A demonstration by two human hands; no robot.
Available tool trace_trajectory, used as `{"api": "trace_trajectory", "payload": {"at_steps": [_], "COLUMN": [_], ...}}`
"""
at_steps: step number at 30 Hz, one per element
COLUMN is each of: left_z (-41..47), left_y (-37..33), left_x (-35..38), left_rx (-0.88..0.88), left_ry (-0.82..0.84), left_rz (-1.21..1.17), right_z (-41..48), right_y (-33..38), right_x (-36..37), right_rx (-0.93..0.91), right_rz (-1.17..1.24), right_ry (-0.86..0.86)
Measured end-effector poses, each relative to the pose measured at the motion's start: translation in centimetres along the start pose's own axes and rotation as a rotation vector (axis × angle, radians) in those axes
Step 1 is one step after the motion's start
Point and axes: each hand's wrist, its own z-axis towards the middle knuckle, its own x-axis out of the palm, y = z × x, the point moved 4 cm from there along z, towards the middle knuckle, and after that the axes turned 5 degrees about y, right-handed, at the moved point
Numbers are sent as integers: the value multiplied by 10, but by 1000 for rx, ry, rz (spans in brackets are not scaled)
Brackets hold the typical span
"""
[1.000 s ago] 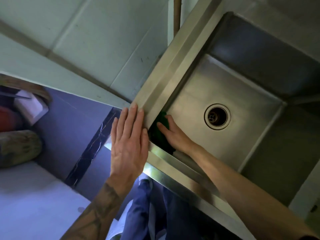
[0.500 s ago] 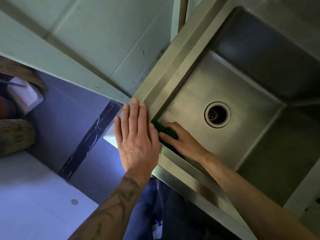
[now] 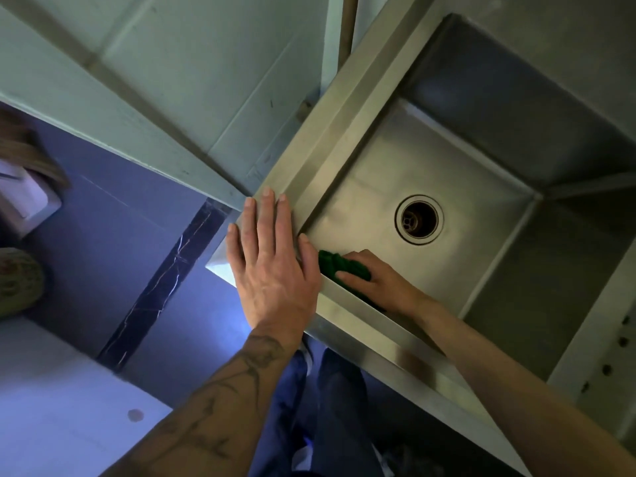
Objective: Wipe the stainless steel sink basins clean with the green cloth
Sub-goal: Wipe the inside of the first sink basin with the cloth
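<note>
nearest, the left hand lies flat and spread on the corner of the sink rim, fingers straight, holding nothing, apparently bracing the body; just beyond it, down inside the basin, the right hand presses the green cloth against the floor where it meets the near wall, fingers laid over the bunched cloth rather than closed round it, though the rim hides part of it, so how much is tucked under the palm is unclear; farther in sits the drain, well apart from the cloth; the step in hand looks like wiping the near corner; next calls for sweeping along the floor toward the drain, keeping pressure on the cloth.
</note>
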Motion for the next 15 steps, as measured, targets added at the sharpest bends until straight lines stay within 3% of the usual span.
{"api": "trace_trajectory", "payload": {"at_steps": [4, 11, 15], "left_z": [0, 0, -2], "left_y": [0, 2, 0], "left_x": [-1, 2, 1], "left_rx": [2, 16, 28], "left_ry": [-24, -96, -110], "left_rz": [6, 4, 32], "right_z": [13, -9, 11], "right_y": [-17, -7, -36], "right_x": [4, -1, 1], "right_rx": [174, -68, 25], "right_rz": [-118, 14, -85], "right_ry": [68, -28, 64]}}
